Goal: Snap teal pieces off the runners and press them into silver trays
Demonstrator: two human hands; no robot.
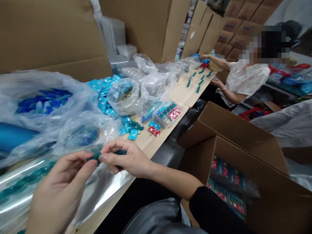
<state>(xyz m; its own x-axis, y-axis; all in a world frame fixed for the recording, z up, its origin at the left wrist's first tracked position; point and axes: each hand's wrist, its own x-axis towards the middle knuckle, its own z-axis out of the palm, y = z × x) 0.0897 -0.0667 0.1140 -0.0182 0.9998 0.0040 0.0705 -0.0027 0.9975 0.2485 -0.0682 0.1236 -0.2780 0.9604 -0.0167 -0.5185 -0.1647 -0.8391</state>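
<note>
Above the near end of the table, a small translucent green piece sits between my two hands. My left hand pinches one end of it between thumb and fingertips. The fingers of my right hand are closed on its other end, and another dark green bit shows in that hand. What kind of part this is, I cannot make out. Beneath my hands lies clear shiny plastic with a row of green pieces showing through it.
Clear bags hold blue pieces. Blue packets, a red packet and a clear tray with green pieces lie along the table. An open carton with packed sets stands at right. A co-worker sits farther along.
</note>
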